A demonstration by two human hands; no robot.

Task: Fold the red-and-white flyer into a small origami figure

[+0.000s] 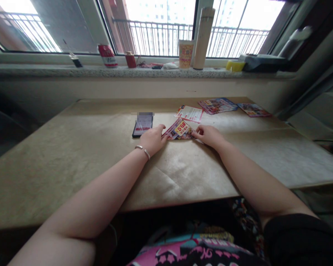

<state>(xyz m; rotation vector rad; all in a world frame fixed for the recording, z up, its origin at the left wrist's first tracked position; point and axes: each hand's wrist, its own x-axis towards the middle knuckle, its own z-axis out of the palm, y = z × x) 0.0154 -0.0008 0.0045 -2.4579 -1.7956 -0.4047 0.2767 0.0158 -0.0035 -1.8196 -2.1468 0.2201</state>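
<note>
A printed flyer (180,130), folded to a roughly triangular shape with its wide edge toward me, lies on the table between my hands. My left hand (153,139), with a silver bangle at the wrist, pinches its left corner, the index finger reaching past the paper. At the right corner, my right hand (210,136) holds the flyer between curled fingers and thumb. Just beyond the flyer is a white sheet with a red border (191,113), partly covered by it. A phone (143,123) with its screen lit lies close to my left hand.
A stack of colourful flyers (218,105) and another flyer (254,109) lie at the table's back right. On the windowsill (155,72) stand a red can (107,55), a small red container (130,60), a patterned cup (185,54), a tall cylinder (204,38) and a yellow object (235,66).
</note>
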